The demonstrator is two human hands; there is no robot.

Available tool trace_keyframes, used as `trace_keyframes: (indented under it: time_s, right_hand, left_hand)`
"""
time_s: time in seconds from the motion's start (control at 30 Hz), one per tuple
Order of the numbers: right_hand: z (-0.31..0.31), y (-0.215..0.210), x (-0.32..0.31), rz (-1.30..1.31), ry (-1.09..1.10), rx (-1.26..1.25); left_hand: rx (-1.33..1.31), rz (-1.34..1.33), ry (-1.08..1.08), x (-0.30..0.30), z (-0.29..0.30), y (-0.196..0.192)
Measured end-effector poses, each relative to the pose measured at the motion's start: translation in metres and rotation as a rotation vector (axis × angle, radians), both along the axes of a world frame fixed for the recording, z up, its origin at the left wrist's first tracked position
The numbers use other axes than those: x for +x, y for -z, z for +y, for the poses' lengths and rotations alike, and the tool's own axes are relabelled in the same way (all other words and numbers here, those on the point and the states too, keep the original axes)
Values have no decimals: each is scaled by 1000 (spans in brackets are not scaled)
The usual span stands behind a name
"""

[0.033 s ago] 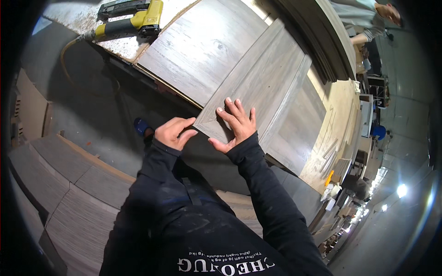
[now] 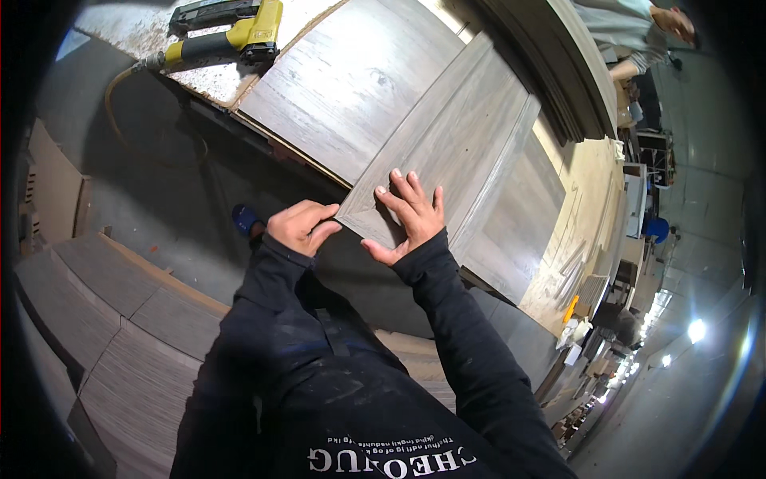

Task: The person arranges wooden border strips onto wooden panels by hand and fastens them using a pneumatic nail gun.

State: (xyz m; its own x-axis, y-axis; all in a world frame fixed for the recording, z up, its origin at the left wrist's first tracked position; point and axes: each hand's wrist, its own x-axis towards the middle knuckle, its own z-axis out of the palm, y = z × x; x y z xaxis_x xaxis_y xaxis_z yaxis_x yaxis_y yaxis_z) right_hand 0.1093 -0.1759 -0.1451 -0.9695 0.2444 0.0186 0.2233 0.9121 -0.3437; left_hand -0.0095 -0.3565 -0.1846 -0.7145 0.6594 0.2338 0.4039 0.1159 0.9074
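A grey-brown wood-grain cabinet door point(image 2: 467, 148) with raised border strips lies on the bench, its near corner jutting past the edge. My left hand point(image 2: 302, 227) is curled at that corner, index fingertip and thumb on either side of it in a pinch. My right hand point(image 2: 407, 215) lies on the door's near end with fingers spread flat and the thumb over the near edge. Beneath the door is a flat wood-grain panel point(image 2: 335, 80), showing on both sides of it.
A yellow and black nail gun point(image 2: 231, 40) with an air hose rests at the bench's far left. Stacked dark boards point(image 2: 550, 72) stand behind the door. More grey panels point(image 2: 144, 351) are stacked at my lower left. Another person point(image 2: 630, 32) is at the far right.
My left hand has shifted very slightly at the door's corner. My right hand and the door look still.
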Motion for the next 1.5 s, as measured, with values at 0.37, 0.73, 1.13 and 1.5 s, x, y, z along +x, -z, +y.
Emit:
trace_keyframes:
  time_s: [0.37, 0.73, 1.13, 1.5]
  right_hand:
    - [-1, -5, -4, 1, -10, -4]
    - [-1, -7, -3, -26, -12, -21]
    - [2, -9, -7, -55, 8, -69]
    - [3, -7, -4, -65, -13, -63]
  left_hand:
    - [-363, 505, 309, -30, 8, -40]
    - [-353, 773, -188, -206, -5, -68]
    - [-576, 487, 278, -247, -6, -75]
    - [-443, -362, 817, -169, -30, -56]
